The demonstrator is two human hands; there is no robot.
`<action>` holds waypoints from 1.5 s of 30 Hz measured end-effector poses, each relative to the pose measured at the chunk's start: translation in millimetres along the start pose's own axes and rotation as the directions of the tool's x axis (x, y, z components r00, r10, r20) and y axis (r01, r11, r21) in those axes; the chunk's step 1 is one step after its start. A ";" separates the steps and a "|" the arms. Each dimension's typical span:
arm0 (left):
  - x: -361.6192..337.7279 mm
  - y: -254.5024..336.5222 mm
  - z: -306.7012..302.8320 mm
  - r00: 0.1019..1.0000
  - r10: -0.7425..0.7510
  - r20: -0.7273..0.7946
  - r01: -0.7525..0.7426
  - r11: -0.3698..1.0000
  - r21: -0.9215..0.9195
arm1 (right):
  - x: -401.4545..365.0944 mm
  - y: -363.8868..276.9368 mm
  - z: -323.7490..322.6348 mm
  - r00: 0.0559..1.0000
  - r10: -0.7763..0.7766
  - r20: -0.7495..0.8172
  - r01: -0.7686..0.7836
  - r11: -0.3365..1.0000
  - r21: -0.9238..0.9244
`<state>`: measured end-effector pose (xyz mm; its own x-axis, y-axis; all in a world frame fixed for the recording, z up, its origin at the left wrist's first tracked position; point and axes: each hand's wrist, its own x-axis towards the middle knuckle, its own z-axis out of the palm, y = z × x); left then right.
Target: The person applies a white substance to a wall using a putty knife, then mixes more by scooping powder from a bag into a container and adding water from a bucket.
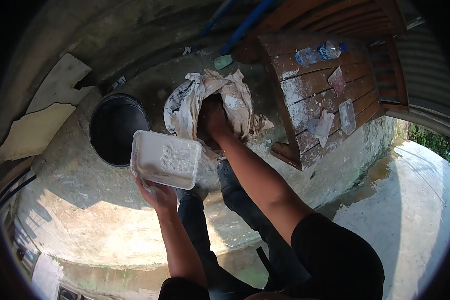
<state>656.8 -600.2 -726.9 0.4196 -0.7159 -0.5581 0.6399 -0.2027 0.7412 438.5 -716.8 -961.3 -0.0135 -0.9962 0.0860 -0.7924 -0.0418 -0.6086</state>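
Note:
My left hand point(157, 194) grips a white rectangular plastic container point(167, 159) by its near edge. White, wet-looking material coats the container's inside, with lumps toward one side. My right hand point(215, 117) reaches down into the mouth of a crumpled paper-like sack point(237, 107), and its fingers are hidden in the dark inside. The sack stands on the floor with its top edge folded outward. Close to the container, on the left, is a black bucket point(117, 131); what it holds is too dark to make out.
On the right, a wooden table point(300, 92) dusted with white powder holds plastic bottles point(327, 51), a clear plastic box point(347, 116) and a plastic bag point(323, 127). A green object point(223, 62) lies behind the sack. Broken boards point(37, 131) lean at the left.

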 end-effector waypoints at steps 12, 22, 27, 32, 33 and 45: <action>-0.7 0.6 13.4 0.997 0.025 0.067 -0.022 0.998 -0.054 | 3.3 -29.3 -13.5 0.995 -0.010 0.095 0.028 0.980 -0.196; 2.7 11.3 26.8 0.997 -0.023 0.074 0.037 0.981 -0.193 | 33.7 -81.1 -50.3 0.737 0.299 0.606 -0.053 0.920 -0.389; 3.0 2.5 11.2 0.994 0.059 0.093 -0.039 0.979 -0.200 | 18.2 -102.4 -91.1 0.846 0.296 0.443 -0.189 0.944 -0.270; -18.1 19.4 22.0 0.998 0.055 0.006 -0.055 0.998 0.022 | 10.5 -135.6 -158.6 0.839 0.246 0.485 -0.096 0.945 -0.313; -19.1 16.6 13.9 0.999 0.043 0.023 -0.042 0.998 -0.052 | 2.7 -137.0 -170.2 0.904 0.093 0.416 0.038 0.955 -0.294; -80.5 131.6 97.8 0.985 0.118 0.127 -0.087 0.971 -0.222 | -8.4 -208.2 -335.8 0.971 -0.142 0.191 0.159 0.984 -0.077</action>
<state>644.4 -634.6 -547.9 0.4070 -0.8135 -0.4153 0.7279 0.0142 0.6856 398.8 -674.1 -570.4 0.2161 -0.9762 0.0191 -0.8290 -0.1937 -0.5246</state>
